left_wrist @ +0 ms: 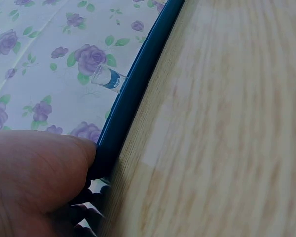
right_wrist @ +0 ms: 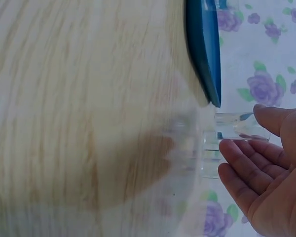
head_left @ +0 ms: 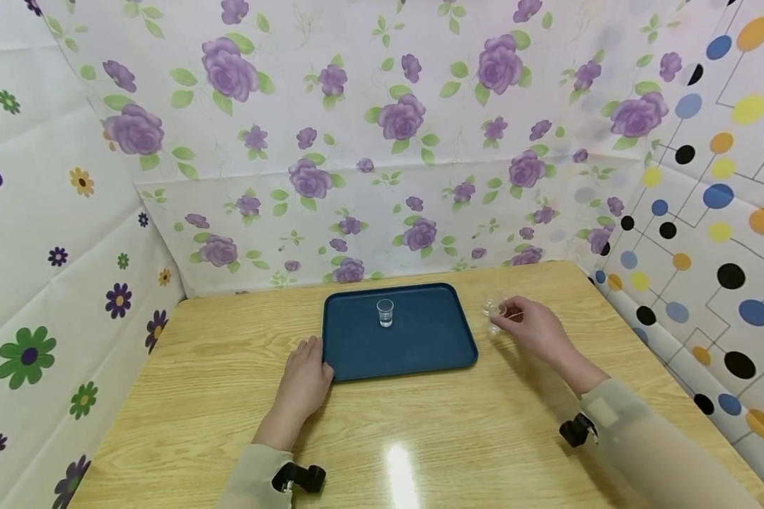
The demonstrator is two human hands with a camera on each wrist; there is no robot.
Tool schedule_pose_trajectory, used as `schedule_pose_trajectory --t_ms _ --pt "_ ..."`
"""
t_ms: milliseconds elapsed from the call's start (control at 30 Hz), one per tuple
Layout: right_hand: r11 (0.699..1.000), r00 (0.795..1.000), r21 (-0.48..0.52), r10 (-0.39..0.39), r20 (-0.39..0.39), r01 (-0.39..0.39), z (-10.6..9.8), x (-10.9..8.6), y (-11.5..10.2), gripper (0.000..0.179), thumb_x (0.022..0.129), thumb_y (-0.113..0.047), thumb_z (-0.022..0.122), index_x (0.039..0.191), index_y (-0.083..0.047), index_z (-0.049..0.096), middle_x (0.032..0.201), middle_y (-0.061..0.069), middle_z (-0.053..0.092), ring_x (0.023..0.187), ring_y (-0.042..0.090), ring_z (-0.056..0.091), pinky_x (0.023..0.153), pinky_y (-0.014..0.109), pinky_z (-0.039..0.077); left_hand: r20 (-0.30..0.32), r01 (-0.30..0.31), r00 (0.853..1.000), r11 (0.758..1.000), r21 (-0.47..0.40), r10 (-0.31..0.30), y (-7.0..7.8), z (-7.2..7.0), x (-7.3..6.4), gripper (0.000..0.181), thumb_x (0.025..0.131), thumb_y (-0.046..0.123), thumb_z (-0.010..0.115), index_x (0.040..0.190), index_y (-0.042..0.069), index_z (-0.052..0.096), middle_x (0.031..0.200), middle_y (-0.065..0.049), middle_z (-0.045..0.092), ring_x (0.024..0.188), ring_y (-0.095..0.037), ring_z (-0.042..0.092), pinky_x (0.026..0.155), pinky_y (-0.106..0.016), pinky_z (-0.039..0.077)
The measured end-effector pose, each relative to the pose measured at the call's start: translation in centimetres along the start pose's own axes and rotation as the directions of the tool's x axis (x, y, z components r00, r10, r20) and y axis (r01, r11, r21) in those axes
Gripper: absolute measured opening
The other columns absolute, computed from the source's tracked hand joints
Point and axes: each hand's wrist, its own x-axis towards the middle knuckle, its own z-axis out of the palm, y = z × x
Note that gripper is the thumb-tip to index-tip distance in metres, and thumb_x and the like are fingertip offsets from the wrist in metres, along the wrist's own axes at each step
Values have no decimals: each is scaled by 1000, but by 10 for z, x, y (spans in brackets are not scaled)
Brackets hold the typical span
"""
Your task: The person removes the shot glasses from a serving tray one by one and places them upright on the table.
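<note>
Left grip [head_left: 304,382] lies at seven o'clock, pointing towards twelve; right grip [head_left: 537,329] pinches at four.

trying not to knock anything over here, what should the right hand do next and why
I'd probably have the right hand close its grip gently on the clear glass: that glass sits between its thumb and fingers, while other clear glassware stands close beside it, so a careful pinch seems safest.

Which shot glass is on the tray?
The lone clear glass standing upright on the blue tray; the other glasses are off the tray, at the right hand.
</note>
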Motion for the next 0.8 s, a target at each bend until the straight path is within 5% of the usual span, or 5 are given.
schedule_pose_trajectory --t_ms 800 --pt "1000 1000 7 24 15 -24 8 6 20 39 108 -37 74 128 -4 73 122 16 76 116 39 72 96 58 60 6 3 1000 1000 -2 -3 1 -1 1 57 111 7 52 161 -18 40 168 -37 37 161 -53 28 131 -67 22"
